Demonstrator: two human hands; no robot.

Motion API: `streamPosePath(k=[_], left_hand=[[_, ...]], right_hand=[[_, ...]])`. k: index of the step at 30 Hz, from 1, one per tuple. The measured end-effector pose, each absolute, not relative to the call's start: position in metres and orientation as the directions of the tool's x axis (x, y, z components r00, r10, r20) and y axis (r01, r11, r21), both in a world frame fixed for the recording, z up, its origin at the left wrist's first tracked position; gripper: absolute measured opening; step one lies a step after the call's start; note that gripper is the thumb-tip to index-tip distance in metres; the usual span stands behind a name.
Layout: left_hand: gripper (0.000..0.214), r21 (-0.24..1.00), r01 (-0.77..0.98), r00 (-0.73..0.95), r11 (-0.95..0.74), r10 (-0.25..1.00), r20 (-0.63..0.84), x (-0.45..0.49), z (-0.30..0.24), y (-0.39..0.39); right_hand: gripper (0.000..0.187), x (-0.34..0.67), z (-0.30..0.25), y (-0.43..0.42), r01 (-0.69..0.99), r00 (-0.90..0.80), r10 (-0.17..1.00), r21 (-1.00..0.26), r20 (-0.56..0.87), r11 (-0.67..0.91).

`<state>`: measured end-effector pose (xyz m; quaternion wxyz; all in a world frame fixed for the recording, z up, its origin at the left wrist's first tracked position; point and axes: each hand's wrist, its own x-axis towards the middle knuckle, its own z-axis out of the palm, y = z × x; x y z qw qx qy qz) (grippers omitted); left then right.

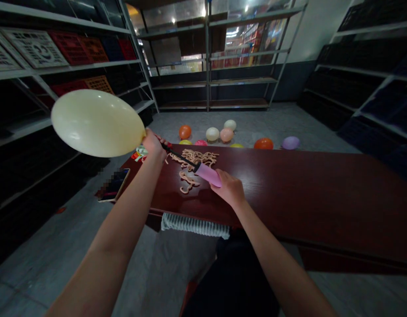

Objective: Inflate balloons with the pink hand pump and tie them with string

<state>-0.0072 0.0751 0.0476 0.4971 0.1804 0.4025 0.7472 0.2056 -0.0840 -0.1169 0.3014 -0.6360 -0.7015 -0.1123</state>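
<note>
Our left hand [153, 145] pinches the cream balloon [97, 123] at its neck, which our fingers hide; our right hand [229, 188] is clamped on the pink pump [208, 173], covering its rear end.

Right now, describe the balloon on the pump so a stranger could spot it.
Find the dark red table; above its left end the left hand holds a cream balloon by its neck on a pink pump held by the right hand. It is big and up in the air, unlike the small coloured balloons on the floor.
</note>
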Motion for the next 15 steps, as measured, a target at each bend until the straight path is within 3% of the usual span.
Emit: streamPosePath(k=[5, 11, 15], left_hand=[[0.046, 0.799, -0.577, -0.353, -0.169, 0.934, -0.057, 0.051, 0.039, 0.063], [0.047, 0.813, -0.572, -0.295, -0.112, 0.953, -0.076, 0.095, 0.003, 0.036], [0.044, 0.802, -0.593, -0.301, -0.070, 0.943, -0.140, 0.084, -0.010, 0.034]], right_hand=[[0.041, 0.208, -0.120, -0.081, 0.949, 0.062, 0.810, -0.286, 0.583, 0.134], [0.046, 0.208, -0.121, -0.080, 0.949, 0.130, 0.824, -0.310, 0.551, 0.058], [0.043, 0.206, -0.117, -0.083, 0.955, 0.074, 0.849, -0.282, 0.524, 0.091]])
